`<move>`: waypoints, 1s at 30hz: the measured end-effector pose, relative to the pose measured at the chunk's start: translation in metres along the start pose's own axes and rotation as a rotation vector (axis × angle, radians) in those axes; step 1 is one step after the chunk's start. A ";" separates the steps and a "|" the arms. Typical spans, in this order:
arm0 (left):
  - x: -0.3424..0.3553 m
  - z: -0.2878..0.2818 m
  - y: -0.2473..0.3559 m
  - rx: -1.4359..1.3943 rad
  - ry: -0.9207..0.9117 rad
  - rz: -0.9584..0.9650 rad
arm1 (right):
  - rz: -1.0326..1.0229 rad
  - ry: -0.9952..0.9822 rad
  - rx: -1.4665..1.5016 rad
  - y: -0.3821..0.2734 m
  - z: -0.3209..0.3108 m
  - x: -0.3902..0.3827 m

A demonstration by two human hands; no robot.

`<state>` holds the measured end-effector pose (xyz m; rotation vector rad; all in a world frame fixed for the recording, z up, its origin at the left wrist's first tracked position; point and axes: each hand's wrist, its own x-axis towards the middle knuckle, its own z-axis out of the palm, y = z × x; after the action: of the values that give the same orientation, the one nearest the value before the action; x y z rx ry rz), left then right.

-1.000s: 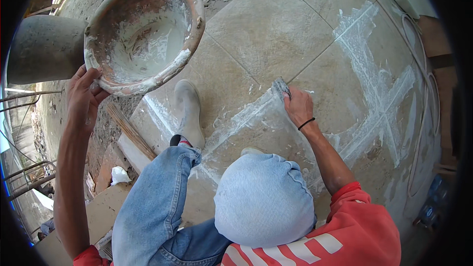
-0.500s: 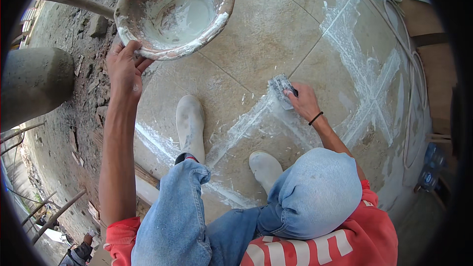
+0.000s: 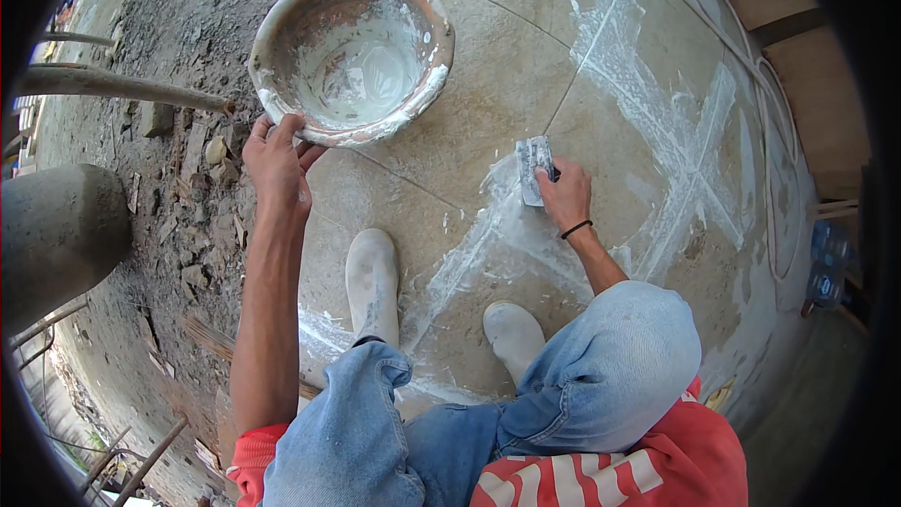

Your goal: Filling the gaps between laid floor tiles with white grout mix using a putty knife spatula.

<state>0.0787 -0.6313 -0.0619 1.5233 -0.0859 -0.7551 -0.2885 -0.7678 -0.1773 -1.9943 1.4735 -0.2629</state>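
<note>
My left hand point(image 3: 282, 164) grips the near-left rim of a round clay-coloured bowl point(image 3: 422, 14), which is smeared inside and along its rim with wet white paste. My right hand point(image 3: 563, 192) holds a flat, paste-coated trowel point(image 3: 533, 160) against the tiled floor point(image 3: 488, 56), at the upper end of a white smeared joint point(image 3: 460, 258). More white paste runs in crossing bands point(image 3: 694, 169) along the tile joints to the right.
Broken rubble point(image 3: 188, 160) borders the tiles on the left, with wooden poles point(image 3: 131, 84), bent rebar point(image 3: 141, 469) and a concrete cylinder point(image 3: 61, 244). Two pale boots point(image 3: 371, 286) are below my hands. A hose point(image 3: 779, 131), brown boards point(image 3: 826, 122) and water bottles point(image 3: 831, 263) line the right.
The bowl, still in my left hand, has moved rightward in view, away from the concrete cylinder. The trowel in my right hand has shifted slightly and turned more upright in the picture.
</note>
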 end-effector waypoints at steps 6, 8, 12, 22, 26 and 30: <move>0.021 0.024 -0.014 0.001 -0.066 0.004 | -0.107 -0.131 -0.088 0.014 -0.001 -0.006; 0.027 0.025 -0.014 0.029 -0.095 -0.018 | -0.003 -0.037 -0.033 0.003 -0.014 0.008; 0.039 0.040 -0.016 0.065 -0.171 -0.010 | 0.098 0.084 -0.013 0.005 -0.025 0.014; 0.052 0.033 -0.018 0.174 -0.298 -0.098 | 0.268 0.272 0.030 -0.010 -0.025 -0.009; 0.049 0.029 -0.020 0.129 -0.298 -0.108 | 0.360 0.329 0.015 0.003 -0.002 -0.033; 0.049 0.030 -0.032 0.111 -0.324 -0.103 | 0.414 0.409 0.002 0.001 0.029 -0.026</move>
<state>0.0892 -0.6772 -0.1077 1.5067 -0.2973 -1.0906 -0.2836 -0.7337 -0.1950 -1.6419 2.0969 -0.5117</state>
